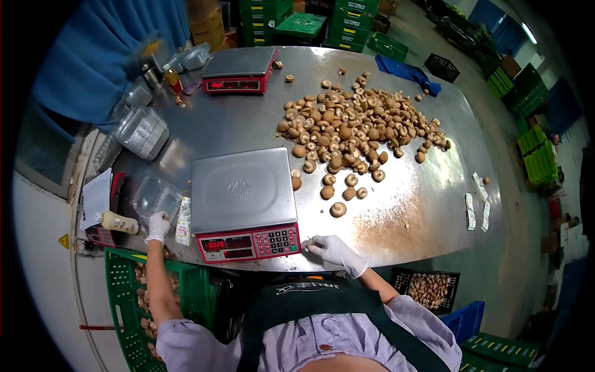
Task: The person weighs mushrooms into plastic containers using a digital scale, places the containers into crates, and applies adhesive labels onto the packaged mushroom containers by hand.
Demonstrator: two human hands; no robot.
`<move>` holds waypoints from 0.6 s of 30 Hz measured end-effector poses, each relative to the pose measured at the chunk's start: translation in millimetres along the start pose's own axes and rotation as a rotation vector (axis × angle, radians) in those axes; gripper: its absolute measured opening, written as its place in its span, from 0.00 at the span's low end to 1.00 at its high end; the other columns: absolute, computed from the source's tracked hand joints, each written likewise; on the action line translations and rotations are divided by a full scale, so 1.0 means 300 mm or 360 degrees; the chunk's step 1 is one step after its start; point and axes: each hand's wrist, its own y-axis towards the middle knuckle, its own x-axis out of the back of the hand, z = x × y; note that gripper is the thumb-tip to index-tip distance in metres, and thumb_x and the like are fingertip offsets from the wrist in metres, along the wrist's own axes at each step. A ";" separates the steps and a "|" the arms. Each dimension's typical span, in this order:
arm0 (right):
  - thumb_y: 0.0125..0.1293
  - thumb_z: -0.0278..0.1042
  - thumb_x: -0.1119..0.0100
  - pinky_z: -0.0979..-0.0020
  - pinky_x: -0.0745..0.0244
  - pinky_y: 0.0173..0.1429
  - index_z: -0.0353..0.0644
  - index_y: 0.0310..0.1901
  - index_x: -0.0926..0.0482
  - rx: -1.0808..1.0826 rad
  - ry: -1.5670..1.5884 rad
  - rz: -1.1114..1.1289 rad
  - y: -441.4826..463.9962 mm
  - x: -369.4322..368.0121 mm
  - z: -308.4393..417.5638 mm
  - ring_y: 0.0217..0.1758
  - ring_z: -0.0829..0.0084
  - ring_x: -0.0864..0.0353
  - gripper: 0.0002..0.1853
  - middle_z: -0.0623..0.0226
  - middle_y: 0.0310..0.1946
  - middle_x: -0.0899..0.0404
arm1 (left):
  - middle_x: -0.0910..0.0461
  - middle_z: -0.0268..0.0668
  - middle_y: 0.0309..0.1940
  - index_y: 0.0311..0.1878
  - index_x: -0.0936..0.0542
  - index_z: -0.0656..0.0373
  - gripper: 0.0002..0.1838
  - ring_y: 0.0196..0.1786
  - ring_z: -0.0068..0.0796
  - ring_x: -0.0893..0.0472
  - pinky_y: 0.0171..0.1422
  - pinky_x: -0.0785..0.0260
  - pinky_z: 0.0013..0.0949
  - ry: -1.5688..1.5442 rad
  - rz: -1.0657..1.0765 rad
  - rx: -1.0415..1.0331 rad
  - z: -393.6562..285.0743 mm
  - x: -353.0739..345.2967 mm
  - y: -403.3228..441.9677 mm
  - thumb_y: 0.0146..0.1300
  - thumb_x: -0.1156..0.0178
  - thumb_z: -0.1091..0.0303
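Observation:
My left hand (158,228), in a white glove, has its fingers pinched at the near edge of a clear plastic box (155,193) lying on the table. A strip of printed labels (183,222) is just to its right. My gloved right hand (336,253) rests by the table's front edge, fingers loosely stretched towards the right corner of a red scale (246,204). Nothing shows in that hand. The scale's steel pan carries nothing, and its red display is lit. Beyond the scale, a large heap of brown shiitake mushrooms (353,124) spreads over the steel table (396,217).
A second scale (238,65) stands at the back. Stacked clear boxes (141,132) and a bottle (118,222) are at left. More label strips (470,211) lie at right. Below the table are a green crate (124,310) and a black crate (427,289), both with mushrooms.

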 end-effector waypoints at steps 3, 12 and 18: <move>0.62 0.44 0.47 0.65 0.26 0.44 0.44 0.41 0.21 0.0020 0.0039 0.0001 0.006 -0.005 -0.030 0.35 0.57 0.20 0.15 0.54 0.31 0.20 | 0.22 0.53 0.33 0.34 0.20 0.58 0.11 0.40 0.53 0.23 0.44 0.31 0.43 0.0042 -0.0057 0.0092 -0.034 0.007 -0.015 0.48 0.48 0.76; 0.63 0.43 0.48 0.66 0.26 0.45 0.45 0.42 0.20 -0.0076 0.0028 -0.0013 -0.007 0.020 -0.037 0.37 0.57 0.20 0.14 0.54 0.33 0.19 | 0.21 0.49 0.34 0.35 0.19 0.59 0.08 0.40 0.49 0.22 0.47 0.31 0.41 -0.0199 -0.0385 -0.0071 0.008 0.005 0.001 0.51 0.44 0.74; 0.63 0.44 0.48 0.67 0.26 0.45 0.45 0.42 0.20 -0.0079 0.0054 -0.0022 -0.016 0.043 -0.061 0.37 0.58 0.19 0.14 0.55 0.34 0.19 | 0.23 0.43 0.31 0.31 0.25 0.60 0.05 0.38 0.47 0.24 0.42 0.33 0.43 0.0179 -0.0390 -0.0028 -0.057 0.049 -0.018 0.52 0.41 0.70</move>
